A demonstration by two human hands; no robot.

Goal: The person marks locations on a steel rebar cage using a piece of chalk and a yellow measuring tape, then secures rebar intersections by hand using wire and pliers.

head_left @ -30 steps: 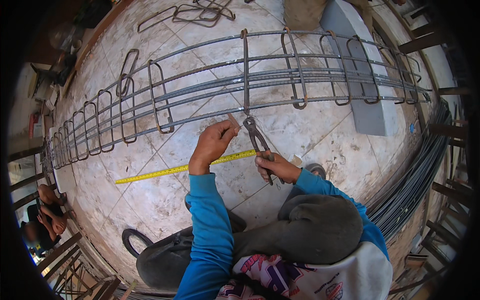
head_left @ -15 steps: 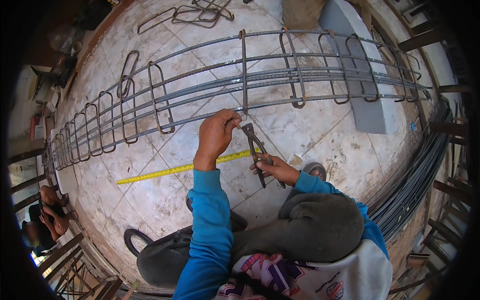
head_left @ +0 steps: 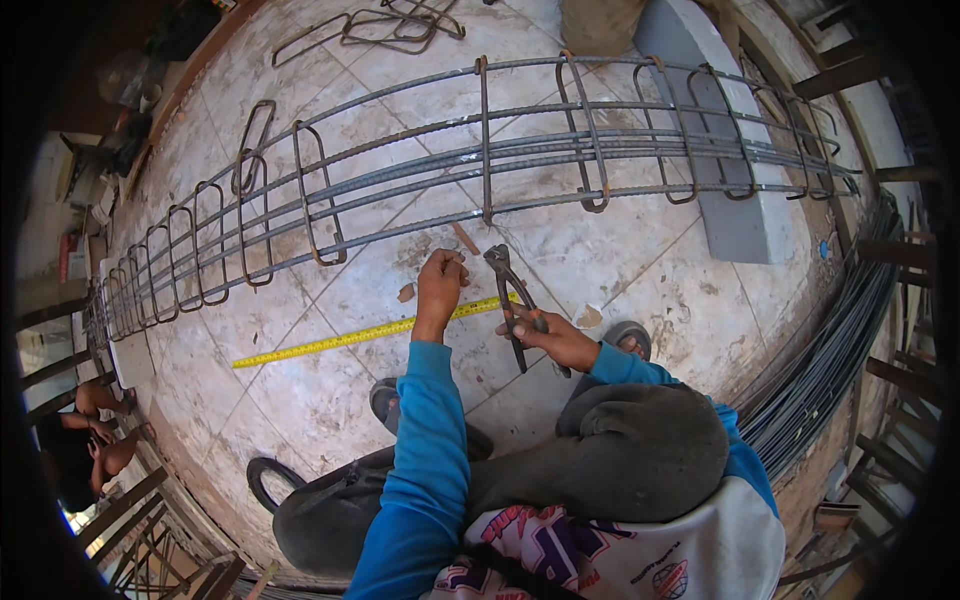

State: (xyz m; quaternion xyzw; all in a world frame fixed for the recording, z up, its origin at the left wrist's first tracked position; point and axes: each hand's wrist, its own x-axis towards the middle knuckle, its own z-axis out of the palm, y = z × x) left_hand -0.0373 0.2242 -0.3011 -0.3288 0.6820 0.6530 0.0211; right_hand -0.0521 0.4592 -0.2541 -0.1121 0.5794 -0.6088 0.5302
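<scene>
My right hand [head_left: 562,343] grips a pair of end-cutting pincers [head_left: 527,322] by its reddish-worn handles, with the jaws pointing away from me toward the rebar cage. Beside the pincers' jaws, my left hand [head_left: 438,292] is closed, its thumb and fingers pinched together. Whatever they hold, if anything, is too small to make out. Both hands are on the near side of the rebar cage [head_left: 400,228], apart from it. Long ribbed bars run through the cage, and rectangular stirrups [head_left: 487,140] stand along them. A yellow measuring tape [head_left: 330,349] lies on the floor, passing behind my left wrist.
Loose stirrups [head_left: 400,44] lie on the tiles at the far side. The cage's right part crosses a grey-white block [head_left: 735,225]. Long bars [head_left: 825,345] lie bundled at the right. A black ring [head_left: 262,487] is near my left knee. A person [head_left: 95,430] sits at far left.
My left hand has drawn back from the cage's near bar toward me, uncovering a small brown piece on the floor. The pincers have barely moved in my right hand.
</scene>
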